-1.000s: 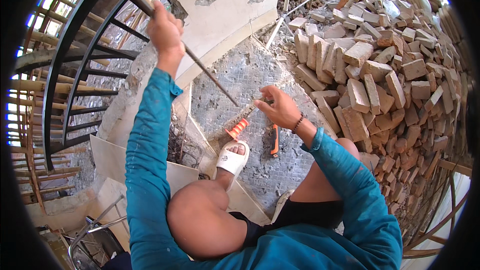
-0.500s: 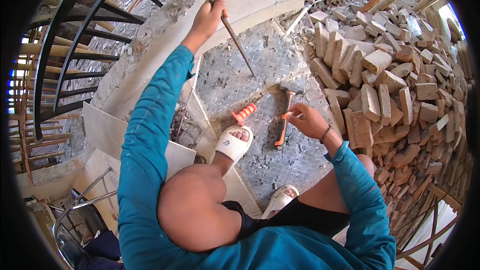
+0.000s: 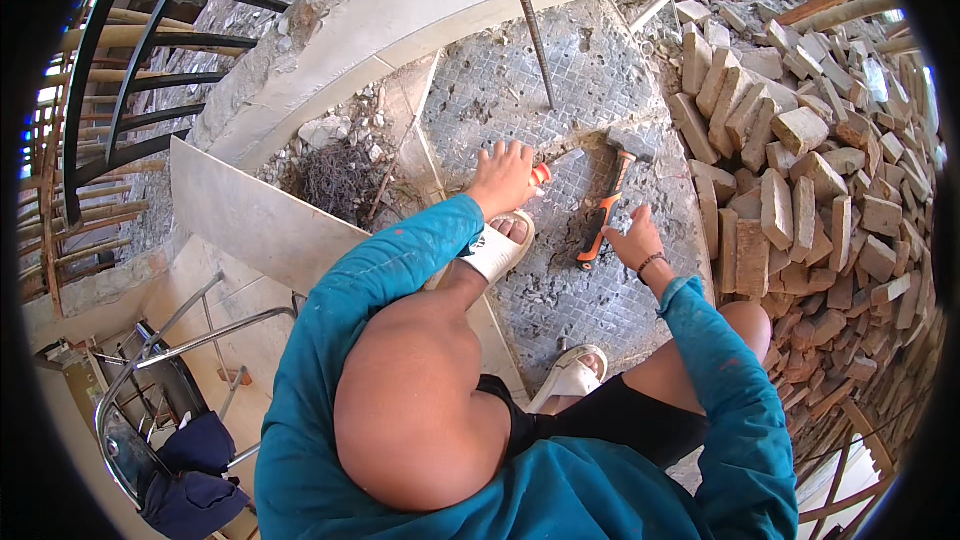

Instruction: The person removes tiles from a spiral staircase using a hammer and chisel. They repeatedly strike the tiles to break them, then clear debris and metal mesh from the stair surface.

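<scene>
Tiled floor: grey, pitted and dusty, spread across the middle of the frame.
Left hand: just above the frame's centre, back upward, fingers bent over an orange-handled chisel; whether they close round it, I cannot tell.
Chisel: near the centre, mostly covered by that hand, its flat metal blade pointing to the upper right.
Right hand: right of centre, loosely open and holding nothing, thumb just beside the hammer's handle; contact is unclear.
Hammer: on the tiles between both hands, dark head uppermost, orange-and-black handle slanting down to the left.
Steel bar: ribbed, running down from the top edge, tip above the chisel.
Sandals: cream, worn, one below the left hand, the other lower centre.
Wire tangle: dark, among rubble, left of centre.
Bricks: heaped down the right side.
Railing: black, curved, upper left.
</scene>
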